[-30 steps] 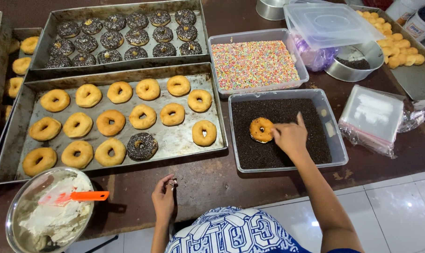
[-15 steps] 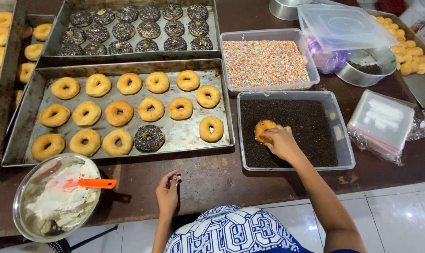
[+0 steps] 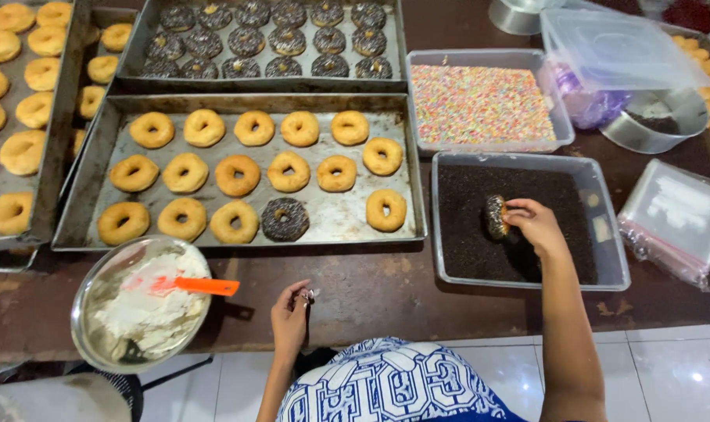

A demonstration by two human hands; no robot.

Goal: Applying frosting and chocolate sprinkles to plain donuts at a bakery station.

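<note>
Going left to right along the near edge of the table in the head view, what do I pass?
Metal bowl of white cream with an orange spatula → left hand resting on the table edge → right hand holding a coated donut on edge in the tub of dark sprinkles → stack of clear bags.

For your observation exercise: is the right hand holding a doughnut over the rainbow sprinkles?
No, the right hand holds the doughnut in the dark sprinkle tub.

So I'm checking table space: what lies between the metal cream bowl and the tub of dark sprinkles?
In the head view, bare brown table, with the left hand at its near edge.
</note>
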